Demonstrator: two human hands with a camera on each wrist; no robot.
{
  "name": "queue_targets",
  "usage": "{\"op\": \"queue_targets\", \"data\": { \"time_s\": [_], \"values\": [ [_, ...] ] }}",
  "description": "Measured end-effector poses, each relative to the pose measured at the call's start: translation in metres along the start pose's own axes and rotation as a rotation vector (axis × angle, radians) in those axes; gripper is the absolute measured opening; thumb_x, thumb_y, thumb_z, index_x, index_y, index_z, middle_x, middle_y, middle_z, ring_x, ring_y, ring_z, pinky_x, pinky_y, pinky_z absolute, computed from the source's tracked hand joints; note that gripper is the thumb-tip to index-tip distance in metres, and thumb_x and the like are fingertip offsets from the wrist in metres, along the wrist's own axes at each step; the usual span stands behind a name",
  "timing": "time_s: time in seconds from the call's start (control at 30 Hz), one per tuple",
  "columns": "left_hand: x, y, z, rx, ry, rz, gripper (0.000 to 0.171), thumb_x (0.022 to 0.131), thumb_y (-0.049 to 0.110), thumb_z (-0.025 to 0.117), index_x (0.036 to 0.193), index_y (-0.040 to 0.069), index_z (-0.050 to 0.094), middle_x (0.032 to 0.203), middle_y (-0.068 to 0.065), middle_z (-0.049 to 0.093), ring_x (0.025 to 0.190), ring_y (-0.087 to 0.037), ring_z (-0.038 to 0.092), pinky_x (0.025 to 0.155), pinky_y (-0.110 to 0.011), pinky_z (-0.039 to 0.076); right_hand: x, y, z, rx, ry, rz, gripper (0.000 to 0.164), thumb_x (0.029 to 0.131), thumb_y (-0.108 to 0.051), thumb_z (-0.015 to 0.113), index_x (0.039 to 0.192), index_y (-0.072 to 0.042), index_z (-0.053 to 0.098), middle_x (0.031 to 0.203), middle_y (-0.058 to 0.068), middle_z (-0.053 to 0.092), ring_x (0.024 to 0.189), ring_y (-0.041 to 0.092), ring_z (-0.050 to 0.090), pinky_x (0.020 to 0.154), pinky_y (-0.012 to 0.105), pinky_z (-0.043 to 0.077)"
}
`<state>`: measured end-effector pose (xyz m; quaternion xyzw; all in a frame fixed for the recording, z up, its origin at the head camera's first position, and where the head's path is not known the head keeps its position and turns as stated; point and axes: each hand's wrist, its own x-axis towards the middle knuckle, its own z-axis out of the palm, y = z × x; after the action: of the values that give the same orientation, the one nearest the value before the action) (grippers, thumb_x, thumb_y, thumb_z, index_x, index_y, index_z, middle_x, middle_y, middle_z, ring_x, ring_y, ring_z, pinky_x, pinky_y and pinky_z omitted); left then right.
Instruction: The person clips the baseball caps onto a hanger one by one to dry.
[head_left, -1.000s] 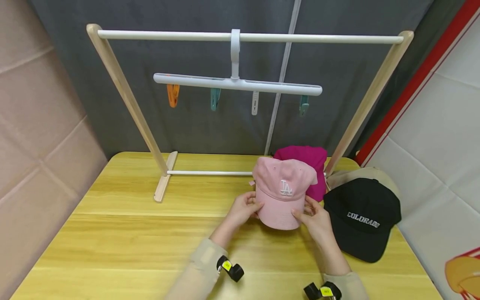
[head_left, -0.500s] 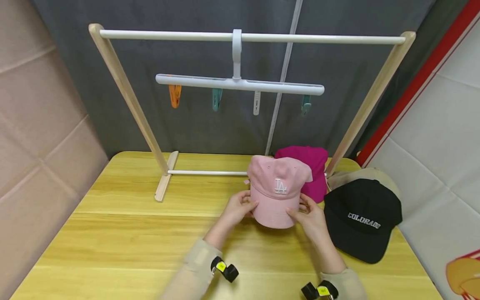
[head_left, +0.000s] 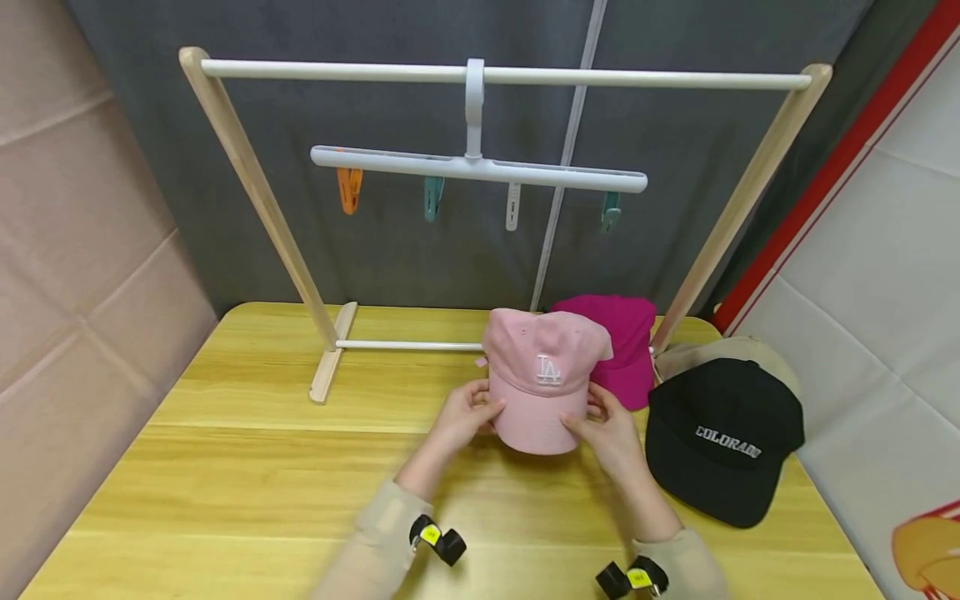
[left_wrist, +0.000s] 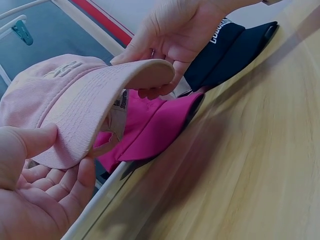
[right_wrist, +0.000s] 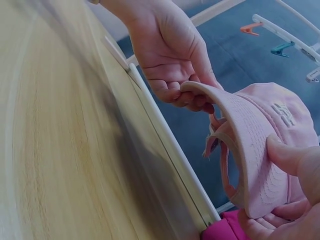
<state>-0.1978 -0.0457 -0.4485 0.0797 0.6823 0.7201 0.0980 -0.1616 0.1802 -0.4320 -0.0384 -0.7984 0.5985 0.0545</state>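
Observation:
A light pink baseball cap (head_left: 543,367) with white "LA" lettering is held up by its brim between both hands, its front toward the person. My left hand (head_left: 461,417) pinches the brim's left edge, thumb on top and fingers beneath. On the opposite edge my right hand (head_left: 607,429) grips in the same way. In the left wrist view the brim (left_wrist: 85,115) is curved and hangs above the table, with a shadow below. The right wrist view shows the cap's back strap (right_wrist: 225,165) under the crown.
A magenta cap (head_left: 626,342) lies behind the pink one. To the right, a black "COLORADO" cap (head_left: 723,442) overlaps a beige cap (head_left: 761,354). A white hanger (head_left: 480,169) with orange, teal and white clips hangs from the rack's top bar (head_left: 337,72). The rack's low bar (head_left: 412,345) crosses the table.
Both hands have carried the pink cap a short way to the left, uncovering more of the magenta cap. The grip on the brim is the same; the hanger and other caps stay put.

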Motion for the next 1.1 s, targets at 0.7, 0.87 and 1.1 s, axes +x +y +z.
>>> {"op": "queue_targets", "data": {
  "time_s": [0.7,0.87,1.1],
  "values": [
    [-0.007,0.003,-0.02,-0.012,0.04,-0.006,0.039,0.092,0.003,0.063,0.125,-0.012,0.051,0.091,-0.009,0.064,0.064,-0.013,0.06,0.064,-0.035,0.054,0.003,-0.011,0.018,0.005,-0.022,-0.023,0.066,0.08,-0.004,0.076,0.137,0.008,0.043,0.12,0.025,0.057,0.106,0.034,0.057,0.078,0.024,0.051],
    [-0.008,0.004,-0.027,-0.003,0.038,-0.009,0.038,0.092,0.001,0.062,0.125,-0.013,0.05,0.091,-0.008,0.064,0.067,-0.013,0.06,0.064,-0.035,0.054,0.005,-0.012,0.024,0.003,-0.034,-0.021,0.068,0.08,-0.006,0.077,0.137,0.008,0.043,0.121,0.024,0.055,0.107,0.032,0.055,0.08,0.027,0.051],
    [-0.011,0.01,-0.038,0.0,0.057,-0.014,0.035,0.091,0.0,0.062,0.122,-0.013,0.051,0.089,-0.008,0.063,0.066,-0.014,0.06,0.067,-0.042,0.055,0.007,-0.018,0.035,0.033,-0.041,-0.039,0.069,0.08,-0.004,0.077,0.137,0.01,0.041,0.123,0.025,0.054,0.11,0.035,0.055,0.087,0.036,0.051]
  ]
}}
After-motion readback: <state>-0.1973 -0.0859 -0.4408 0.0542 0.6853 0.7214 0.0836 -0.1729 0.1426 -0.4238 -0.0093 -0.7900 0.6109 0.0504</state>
